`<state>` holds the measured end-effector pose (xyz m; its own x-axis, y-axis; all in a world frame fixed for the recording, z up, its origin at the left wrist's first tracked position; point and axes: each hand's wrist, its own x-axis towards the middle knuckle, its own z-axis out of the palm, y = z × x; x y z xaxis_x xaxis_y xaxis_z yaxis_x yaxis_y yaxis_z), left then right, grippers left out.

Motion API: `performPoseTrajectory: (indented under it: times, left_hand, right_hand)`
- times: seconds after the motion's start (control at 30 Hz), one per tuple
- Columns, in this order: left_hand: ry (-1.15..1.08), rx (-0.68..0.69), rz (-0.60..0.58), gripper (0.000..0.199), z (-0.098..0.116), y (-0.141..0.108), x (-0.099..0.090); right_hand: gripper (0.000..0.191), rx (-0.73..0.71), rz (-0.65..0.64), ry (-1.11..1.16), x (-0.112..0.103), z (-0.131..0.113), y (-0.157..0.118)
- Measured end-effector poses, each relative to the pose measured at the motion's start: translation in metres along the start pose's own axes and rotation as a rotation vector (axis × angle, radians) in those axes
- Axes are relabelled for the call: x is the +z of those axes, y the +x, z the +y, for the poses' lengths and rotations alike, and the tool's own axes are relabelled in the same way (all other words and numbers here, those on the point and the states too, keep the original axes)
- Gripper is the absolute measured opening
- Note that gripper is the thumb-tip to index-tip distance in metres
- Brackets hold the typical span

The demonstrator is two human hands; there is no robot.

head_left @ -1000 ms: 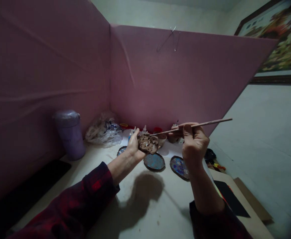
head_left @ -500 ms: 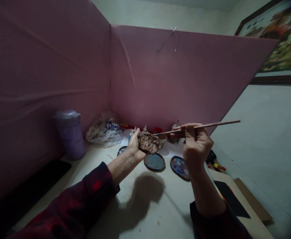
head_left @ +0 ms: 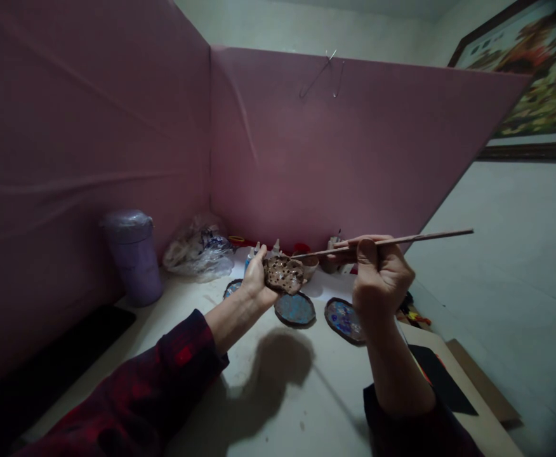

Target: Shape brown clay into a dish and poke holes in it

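A brown piece dotted with small holes (head_left: 284, 274) rests in my left hand (head_left: 258, 280), its thumb up along the left edge. My right hand (head_left: 381, 273) pinches a long thin brush-like stick (head_left: 421, 237). The stick's far tip is at the upper right edge of the brown piece; whether it touches cannot be made out. On the table below lie a dark-rimmed round piece with a blue-grey face (head_left: 296, 310) and another with blue and purple patches (head_left: 343, 319). A third (head_left: 233, 288) is partly hidden behind my left hand.
A purple lidded cup (head_left: 138, 260) and a clear plastic bag (head_left: 199, 251) stand at the back left of the white table (head_left: 268, 406). Small bottles (head_left: 277, 246) and a cup (head_left: 310, 266) sit behind the brown piece. Pink panels (head_left: 306, 146) rise behind. A black sheet (head_left: 442, 379) lies right.
My right hand has shifted slightly to the right with the stick, whose tip has drawn back a little over the brown piece. My left hand looks unmoved.
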<state>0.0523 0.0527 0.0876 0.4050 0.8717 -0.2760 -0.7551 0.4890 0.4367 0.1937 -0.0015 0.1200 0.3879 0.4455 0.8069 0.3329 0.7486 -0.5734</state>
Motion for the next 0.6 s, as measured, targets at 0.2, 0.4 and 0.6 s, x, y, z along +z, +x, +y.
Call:
performPoseTrajectory:
  times: [0.2, 0.4, 0.6]
  left_hand:
    - [-0.011, -0.01, 0.024, 0.042, 0.001, 0.0, 0.001]
    - [-0.004, 0.001, 0.056, 0.041, 0.0, -0.003, 0.003]
    - [-0.01, -0.004, 0.064, 0.041, 0.0, -0.003, 0.004]
  right_hand:
    - [0.023, -0.086, 0.056, -0.217, -0.005, 0.012, 0.002]
    - [0.028, -0.038, -0.123, -0.502, -0.009, 0.056, 0.013]
    - [0.034, 0.182, -0.293, -0.427, -0.01, 0.114, 0.012]
